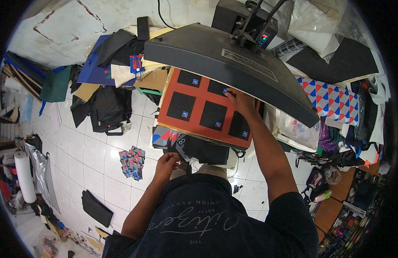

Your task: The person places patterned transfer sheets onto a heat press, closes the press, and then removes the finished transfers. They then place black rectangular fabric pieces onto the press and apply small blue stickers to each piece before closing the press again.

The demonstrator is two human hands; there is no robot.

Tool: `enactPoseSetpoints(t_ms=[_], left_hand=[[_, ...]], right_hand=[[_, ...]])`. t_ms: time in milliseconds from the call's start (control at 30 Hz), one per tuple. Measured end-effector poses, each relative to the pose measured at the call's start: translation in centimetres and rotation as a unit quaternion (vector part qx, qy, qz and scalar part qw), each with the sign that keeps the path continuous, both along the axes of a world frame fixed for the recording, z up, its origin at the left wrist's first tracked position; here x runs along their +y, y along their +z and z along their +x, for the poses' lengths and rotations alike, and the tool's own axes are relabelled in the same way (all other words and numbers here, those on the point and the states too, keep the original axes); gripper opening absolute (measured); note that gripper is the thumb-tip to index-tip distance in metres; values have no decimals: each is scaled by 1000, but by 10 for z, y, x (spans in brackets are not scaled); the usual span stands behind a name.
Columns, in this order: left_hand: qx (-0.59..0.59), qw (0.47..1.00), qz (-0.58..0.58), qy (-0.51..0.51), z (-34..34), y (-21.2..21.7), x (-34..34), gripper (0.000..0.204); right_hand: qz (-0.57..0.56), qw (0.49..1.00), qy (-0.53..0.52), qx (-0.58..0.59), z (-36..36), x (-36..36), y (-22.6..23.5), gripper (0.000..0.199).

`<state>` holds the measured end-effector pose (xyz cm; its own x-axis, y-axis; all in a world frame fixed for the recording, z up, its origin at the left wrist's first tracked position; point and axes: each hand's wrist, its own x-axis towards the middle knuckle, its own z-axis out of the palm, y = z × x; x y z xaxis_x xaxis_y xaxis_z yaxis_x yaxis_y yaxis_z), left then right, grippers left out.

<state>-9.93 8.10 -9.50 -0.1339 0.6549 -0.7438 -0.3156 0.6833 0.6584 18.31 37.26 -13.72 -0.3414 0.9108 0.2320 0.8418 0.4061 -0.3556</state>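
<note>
A heat press stands in front of me, its black upper plate (199, 53) raised over a red-orange pad (198, 94). Several black fabric squares (180, 103) lie on the pad, each with a small blue-and-red label near a lower corner. My right hand (240, 101) reaches under the plate's edge, its fingertips closed at a small blue label (226, 90) on a far square. Close to my body, my left hand (166, 164) has its fingers pinched together; what they hold is too small to make out. Nearest it are printed grey, red and blue pieces (163, 136) and black fabric (205, 149).
Printed patterned pieces (132, 162) and a folded black cloth (97, 208) lie on the white tiled floor. A black backpack (109, 107) sits at the left. Beside the press at right are a patterned sheet (330, 101) and a plastic-covered box (293, 129).
</note>
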Motion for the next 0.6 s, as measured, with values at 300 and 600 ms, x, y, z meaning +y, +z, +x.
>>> enactPoseSetpoints(t_ms=[300,600], left_hand=[[3,1000,-2,-4,0,3,1,19],[12,1000,9,-1,-2,6,-1,21]], right_hand=[[6,1000,5,-25,-2,-2,5,30],[9,1000,-20,-20,-3,-6,19,33]])
